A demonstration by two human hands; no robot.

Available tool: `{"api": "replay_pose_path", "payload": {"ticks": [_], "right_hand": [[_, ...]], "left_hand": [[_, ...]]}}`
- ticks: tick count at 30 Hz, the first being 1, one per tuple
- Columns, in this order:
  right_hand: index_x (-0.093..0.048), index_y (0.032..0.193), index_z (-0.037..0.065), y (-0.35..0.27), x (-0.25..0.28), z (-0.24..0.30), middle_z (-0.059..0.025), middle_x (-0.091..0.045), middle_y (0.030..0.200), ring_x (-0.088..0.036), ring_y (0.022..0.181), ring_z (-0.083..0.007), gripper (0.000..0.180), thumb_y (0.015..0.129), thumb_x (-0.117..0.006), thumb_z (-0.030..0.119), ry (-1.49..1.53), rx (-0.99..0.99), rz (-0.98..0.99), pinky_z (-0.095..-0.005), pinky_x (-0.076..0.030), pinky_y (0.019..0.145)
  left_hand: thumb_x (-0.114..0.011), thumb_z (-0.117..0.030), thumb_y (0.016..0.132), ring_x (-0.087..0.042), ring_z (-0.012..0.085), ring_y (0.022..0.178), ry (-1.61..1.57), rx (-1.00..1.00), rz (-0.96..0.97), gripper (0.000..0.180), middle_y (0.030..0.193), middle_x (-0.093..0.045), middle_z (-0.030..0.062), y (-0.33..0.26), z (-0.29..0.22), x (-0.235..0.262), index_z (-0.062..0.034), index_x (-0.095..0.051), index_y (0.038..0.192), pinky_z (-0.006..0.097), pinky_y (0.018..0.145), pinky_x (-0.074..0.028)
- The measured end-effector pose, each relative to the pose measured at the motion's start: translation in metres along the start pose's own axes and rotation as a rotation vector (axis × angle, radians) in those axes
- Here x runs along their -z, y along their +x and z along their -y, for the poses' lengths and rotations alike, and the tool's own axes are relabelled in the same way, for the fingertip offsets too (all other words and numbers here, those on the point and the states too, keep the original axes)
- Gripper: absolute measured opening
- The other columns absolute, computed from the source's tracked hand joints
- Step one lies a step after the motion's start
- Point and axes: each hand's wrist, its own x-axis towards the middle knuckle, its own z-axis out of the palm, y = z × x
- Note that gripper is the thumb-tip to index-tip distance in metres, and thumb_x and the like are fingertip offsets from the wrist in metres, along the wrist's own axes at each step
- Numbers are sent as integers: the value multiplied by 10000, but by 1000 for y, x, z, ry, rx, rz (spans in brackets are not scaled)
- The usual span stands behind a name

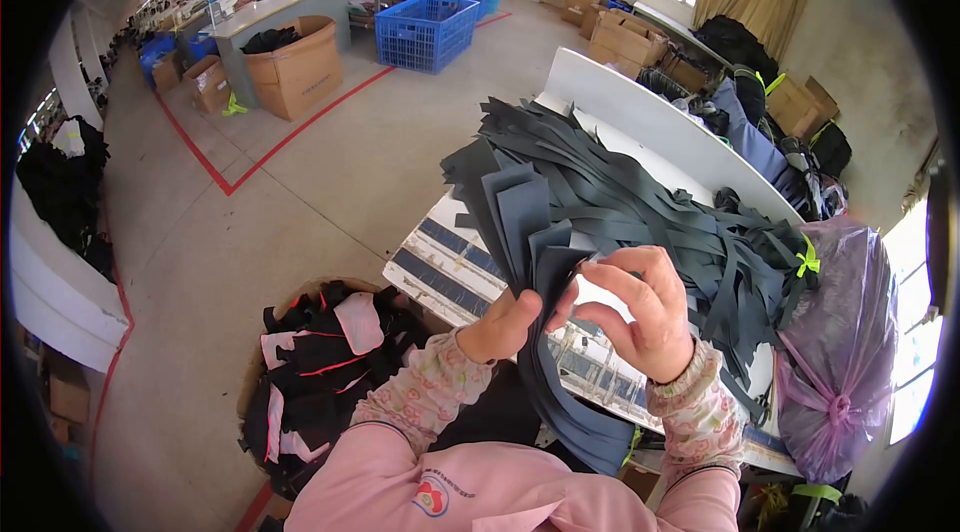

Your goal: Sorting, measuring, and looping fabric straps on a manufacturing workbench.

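Observation:
A bundle of dark grey fabric strips (520, 222) stands upright in front of me, its upper ends fanned apart. My left hand (503, 325) is closed around the bundle's lower part, thumb in front. From there the strips curve down toward my lap (572, 422). My right hand (645, 310) is at the right edge of the strips, its fingers bent and the fingertips at a strip's end; their exact contact is partly hidden. Behind the bundle, a large heap of similar loose strips (640, 202) lies across the white worktable (425, 277).
A raised white board (640, 117) edges the table's far side. Beside it on the right stands a tied translucent purple bag (838, 352). Black and pink garment pieces (325, 357) fill a container at lower left. Farther off are a blue crate (427, 32) and a cardboard box (295, 72).

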Motion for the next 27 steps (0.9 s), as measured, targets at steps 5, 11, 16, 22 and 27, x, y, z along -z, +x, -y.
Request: {"api": "replay_pose_path", "payload": {"ticks": [5,11,16,22,27], "right_hand": [[-675,1085,109,25,4,8,-33,-549,895,-559,726,-218,444,666,-823,106,-185,152,67,-347,-423,640],[-666,1114,84,34,5,4,-69,-585,976,-604,828,-256,480,658,-807,137,-131,103,162,-370,-471,715],[-650,1170,47,45,12,9,-100,-609,1087,-620,912,-270,508,689,-785,138,-173,105,240,-374,-496,763],[-646,1173,23,40,9,8,-98,-612,1098,-634,923,-254,500,704,-778,135,-164,157,300,-355,-498,788],[-648,1142,24,42,13,8,-92,-608,1062,-631,900,-257,475,696,-776,128,-141,161,330,-354,-497,784]], "left_hand": [[-469,-507,1022,-473,94,769,8,-39,122,528,938,-519,27,3,-9,-12,-42,-458,1270,243,684,-406],[-506,-427,1030,-509,96,772,-31,1,118,420,999,-556,55,4,-14,-12,-35,-512,1181,241,716,-436],[-496,-406,1038,-522,97,777,-13,15,91,389,1014,-567,66,2,-17,-16,-30,-534,1136,244,726,-446],[-481,-394,1047,-542,104,796,-61,-18,140,388,1054,-581,82,0,-7,-11,-28,-527,1168,241,722,-459],[-469,-394,1050,-554,105,797,-78,-23,138,398,1088,-573,90,-1,-6,-12,-31,-506,1209,246,699,-465]]}}
